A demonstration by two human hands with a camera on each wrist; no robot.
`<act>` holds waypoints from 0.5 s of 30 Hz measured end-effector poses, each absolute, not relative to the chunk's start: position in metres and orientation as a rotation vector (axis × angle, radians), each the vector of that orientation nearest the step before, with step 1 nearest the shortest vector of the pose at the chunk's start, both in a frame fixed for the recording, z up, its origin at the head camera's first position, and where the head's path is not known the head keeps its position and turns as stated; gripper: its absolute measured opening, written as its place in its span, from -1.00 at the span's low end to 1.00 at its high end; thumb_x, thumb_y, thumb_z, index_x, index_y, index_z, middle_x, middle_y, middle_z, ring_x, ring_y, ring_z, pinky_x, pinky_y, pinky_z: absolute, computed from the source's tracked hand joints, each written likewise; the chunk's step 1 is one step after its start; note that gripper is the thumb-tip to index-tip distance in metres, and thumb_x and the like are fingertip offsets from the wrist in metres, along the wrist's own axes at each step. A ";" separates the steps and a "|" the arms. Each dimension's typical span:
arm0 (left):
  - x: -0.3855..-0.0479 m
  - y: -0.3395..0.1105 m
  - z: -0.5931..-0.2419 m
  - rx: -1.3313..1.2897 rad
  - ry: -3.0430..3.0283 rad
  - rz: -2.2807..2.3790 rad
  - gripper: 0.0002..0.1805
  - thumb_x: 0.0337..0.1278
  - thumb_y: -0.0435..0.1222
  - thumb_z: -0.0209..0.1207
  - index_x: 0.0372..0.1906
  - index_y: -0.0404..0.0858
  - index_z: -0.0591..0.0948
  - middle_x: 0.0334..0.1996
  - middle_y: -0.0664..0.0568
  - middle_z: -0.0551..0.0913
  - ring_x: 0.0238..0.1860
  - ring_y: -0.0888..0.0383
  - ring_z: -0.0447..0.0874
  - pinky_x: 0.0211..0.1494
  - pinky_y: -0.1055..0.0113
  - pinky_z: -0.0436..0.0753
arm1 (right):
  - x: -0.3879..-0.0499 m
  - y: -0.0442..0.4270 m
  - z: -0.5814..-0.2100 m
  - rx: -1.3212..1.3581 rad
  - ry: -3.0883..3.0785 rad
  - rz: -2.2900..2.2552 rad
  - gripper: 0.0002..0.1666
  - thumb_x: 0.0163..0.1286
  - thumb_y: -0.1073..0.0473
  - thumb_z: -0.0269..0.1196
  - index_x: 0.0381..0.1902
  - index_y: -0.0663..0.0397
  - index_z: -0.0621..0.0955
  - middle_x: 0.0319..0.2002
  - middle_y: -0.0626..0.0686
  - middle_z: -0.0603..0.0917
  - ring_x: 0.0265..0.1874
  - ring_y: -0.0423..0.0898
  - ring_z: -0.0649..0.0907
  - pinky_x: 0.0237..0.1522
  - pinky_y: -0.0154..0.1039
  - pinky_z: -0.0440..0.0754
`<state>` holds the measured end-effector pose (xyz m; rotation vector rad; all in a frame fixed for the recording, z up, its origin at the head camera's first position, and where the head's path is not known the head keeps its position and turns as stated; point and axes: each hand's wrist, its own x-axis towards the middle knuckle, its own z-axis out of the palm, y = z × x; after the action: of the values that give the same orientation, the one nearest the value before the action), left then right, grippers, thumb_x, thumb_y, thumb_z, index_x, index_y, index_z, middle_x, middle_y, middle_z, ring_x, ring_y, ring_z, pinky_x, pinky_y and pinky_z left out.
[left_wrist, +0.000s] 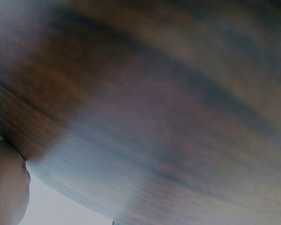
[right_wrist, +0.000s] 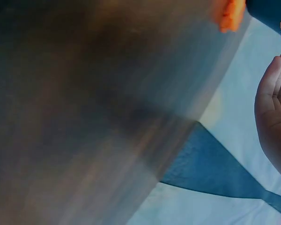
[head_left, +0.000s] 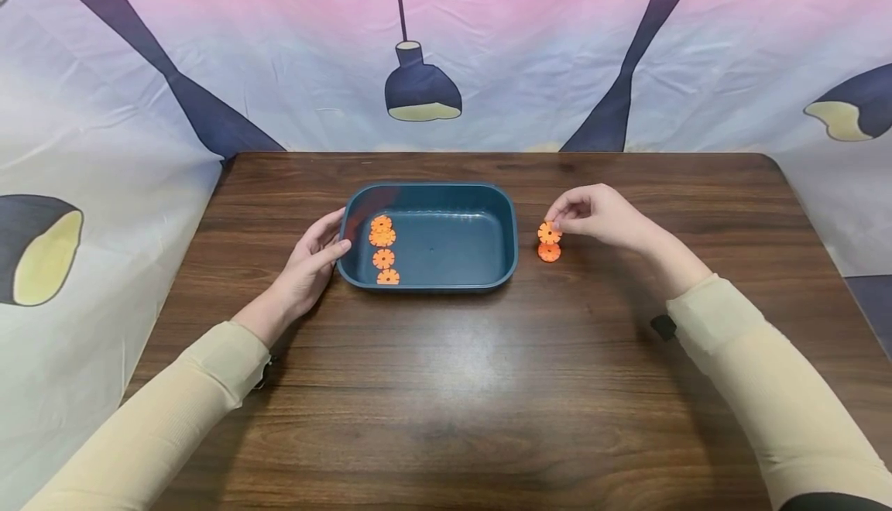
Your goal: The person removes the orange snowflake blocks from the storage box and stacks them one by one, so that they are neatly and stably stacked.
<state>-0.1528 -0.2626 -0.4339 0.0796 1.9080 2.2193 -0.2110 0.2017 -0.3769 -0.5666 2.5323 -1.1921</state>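
Here's the right hand (head_left: 599, 217), out beyond the tray's right end, thumb and fingers pinching one orange disc (head_left: 548, 234) near its edge. Just below it sits the table disc (head_left: 549, 252), on the wood; the right wrist view shows a gap between the two. Over on the other side, the left hand (head_left: 307, 267) grips the left end of the blue tray (head_left: 460, 288), thumb at the rim. The hands are well apart, the tray between them. Inside, a row of discs (head_left: 383, 258) runs down the left side, the far ones overlapping.

And the danger? That pinch looks slim: a small slip of the thumb could drop the disc or turn it askew. Dip too low and it could knock its neighbour on the table (head_left: 446, 387). Across the way, a tug from the left hand could slide the tray and jostle that row.
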 end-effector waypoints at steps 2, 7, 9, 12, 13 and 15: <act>-0.153 -0.262 -0.434 0.080 1.909 2.220 -0.43 0.58 -0.42 0.07 0.56 -0.08 0.37 0.43 0.15 0.40 0.44 0.25 0.35 0.35 0.59 0.49 | -0.210 0.204 -0.382 -0.560 2.513 -1.197 -0.83 0.46 0.38 0.34 -0.05 0.31 0.76 -0.21 0.14 0.80 -0.33 -0.31 0.71 -0.21 -0.47 0.64; -0.153 -0.263 -0.435 0.070 1.914 2.216 -0.42 0.58 -0.42 0.07 0.58 -0.09 0.35 0.41 0.19 0.41 0.44 0.26 0.34 0.35 0.60 0.49 | -0.209 0.206 -0.390 -0.532 2.478 -1.211 -0.82 0.46 0.40 0.33 -0.04 0.34 0.76 -0.16 0.20 0.81 -0.34 -0.33 0.70 -0.21 -0.48 0.66; -0.154 -0.263 -0.436 0.066 1.915 2.213 -0.41 0.58 -0.42 0.07 0.59 -0.10 0.34 0.41 0.19 0.41 0.45 0.25 0.32 0.35 0.60 0.49 | -0.209 0.207 -0.393 -0.525 2.467 -1.212 -0.82 0.46 0.41 0.32 -0.03 0.36 0.75 -0.18 0.18 0.81 -0.34 -0.32 0.70 -0.21 -0.46 0.67; -0.154 -0.263 -0.436 0.058 1.916 2.208 -0.41 0.58 -0.42 0.05 0.59 -0.11 0.34 0.43 0.17 0.39 0.46 0.23 0.30 0.36 0.60 0.49 | -0.210 0.207 -0.396 -0.501 2.441 -1.226 -0.82 0.45 0.43 0.32 -0.04 0.40 0.74 -0.24 0.11 0.82 -0.36 -0.33 0.70 -0.23 -0.43 0.67; -0.154 -0.263 -0.436 0.056 1.914 2.208 -0.41 0.58 -0.43 0.05 0.59 -0.11 0.34 0.43 0.16 0.39 0.47 0.22 0.30 0.36 0.60 0.48 | -0.210 0.206 -0.396 -0.493 2.435 -1.230 -0.82 0.45 0.43 0.32 -0.04 0.40 0.74 -0.25 0.09 0.82 -0.36 -0.33 0.68 -0.23 -0.43 0.66; -0.155 -0.262 -0.436 0.048 1.915 2.204 -0.41 0.58 -0.43 0.05 0.59 -0.11 0.34 0.45 0.14 0.37 0.48 0.22 0.29 0.37 0.60 0.47 | -0.210 0.207 -0.397 -0.481 2.425 -1.230 -0.81 0.44 0.44 0.33 -0.04 0.41 0.74 -0.27 0.05 0.81 -0.37 -0.34 0.66 -0.25 -0.43 0.65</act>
<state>-0.1546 -0.2625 -0.4359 0.0483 1.9153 2.2038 -0.2100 0.2067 -0.3973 -0.4808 2.4255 -1.2297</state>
